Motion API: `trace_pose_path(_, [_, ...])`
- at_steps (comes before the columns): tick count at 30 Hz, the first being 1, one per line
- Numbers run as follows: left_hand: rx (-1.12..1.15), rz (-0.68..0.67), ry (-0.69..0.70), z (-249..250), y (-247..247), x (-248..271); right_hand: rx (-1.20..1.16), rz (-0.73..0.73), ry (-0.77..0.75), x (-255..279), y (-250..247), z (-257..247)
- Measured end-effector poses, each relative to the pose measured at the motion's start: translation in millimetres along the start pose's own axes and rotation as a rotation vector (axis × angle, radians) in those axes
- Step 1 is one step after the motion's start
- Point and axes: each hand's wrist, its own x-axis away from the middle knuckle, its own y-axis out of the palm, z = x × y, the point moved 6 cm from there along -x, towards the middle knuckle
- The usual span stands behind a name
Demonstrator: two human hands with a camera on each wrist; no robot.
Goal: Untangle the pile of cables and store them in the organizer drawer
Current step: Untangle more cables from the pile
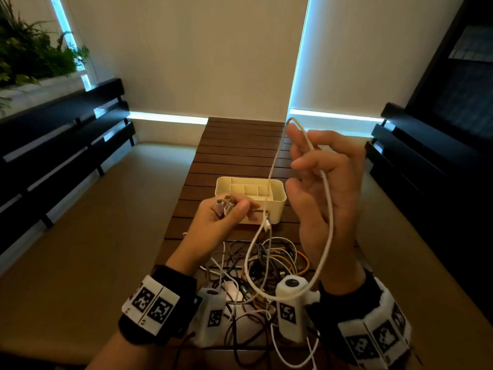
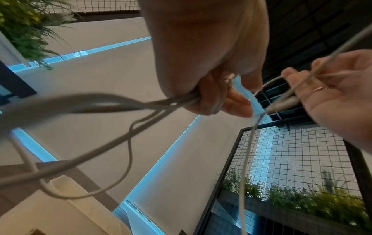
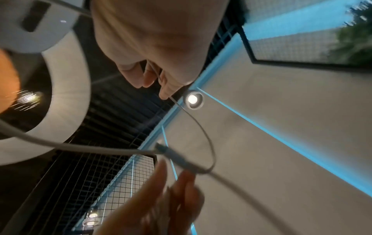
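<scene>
1. Head view: we had the left hand [image 1: 226, 217] low over the bench [image 1: 240, 153], fingers curled round a bunch of cable plugs [image 1: 225, 205], just in front of the organizer drawer [image 1: 250, 196].
2. Right hand [image 1: 322, 188] was raised, palm toward us, fingers loosely spread, with the white cable [image 1: 329, 209] draped over the fingers and threaded between them. From this view we couldn't tell if it was pinched tight.
3. That cable's long axis ran near vertical: up over the right fingers, down both sides, one run looping below the wrist, the other dropping toward the cable pile [image 1: 266, 265].
4. The pile sat on the bench between our wrists, nearer us than the drawer; its connector [image 1: 266, 222] hung just in front of the drawer.
5. The drawer lay straight ahead of both hands, left hand nearer. We judged the white cable wasn't free of the pile yet.
</scene>
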Motion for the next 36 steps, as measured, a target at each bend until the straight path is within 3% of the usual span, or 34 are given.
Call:
trace_pose_path(5, [0.04,-0.352,-0.076,1.0,16.8,3.9,0.11,-0.058,0.263,17.4,3.9,52.1])
trace_pose_path(7, [-0.147,-0.577,-0.07,-1.7,28.5,12.0,0.153,-0.056,0.339,26.1,-0.2,70.8])
trace_pose_path(9, [-0.363,-0.624,-0.115,-16.2,37.9,17.4,0.175,-0.053,0.384,34.2,-3.5,82.5])
trace_pose_path(12, [-0.418,-0.334,-0.193,-33.8,27.5,6.5,0.179,-0.062,0.481,40.9,-7.7,90.5])
trace_pose_path(14, [-0.467,-0.112,-0.283,-40.6,2.9,-5.0,0.199,-0.155,0.647,47.7,-11.1,99.3])
trace_pose_path(16, [-0.587,0.229,-0.355,-33.1,-36.3,-15.0,0.241,-0.246,0.805,60.0,-17.7,107.4])
trace_pose_path(19, [-0.655,0.825,-0.302,14.3,-93.4,-20.3,0.252,-0.148,0.91,74.4,-33.7,113.2])
trace_pose_path(20, [-0.631,0.939,-0.254,30.4,-105.6,-22.7,0.279,-0.12,0.929,78.3,-38.0,113.5])
trace_pose_path(22, [-0.657,1.005,-0.191,56.0,-114.4,-32.6,0.375,-0.132,0.977,86.5,-44.8,116.7])
trace_pose_path(26, [-0.913,0.725,-0.243,38.3,-89.4,-53.5,0.581,-0.289,1.06,104.2,-55.2,124.7])
trace_pose_path(33, [-1.032,0.192,-0.471,-113.3,-22.2,-23.4,0.77,-0.47,1.158,145.3,-68.2,142.5])
trace_pose_path(36, [-1.141,-0.039,-0.664,-164.1,-15.0,3.0,0.764,-0.666,1.043,155.2,-62.8,140.2])
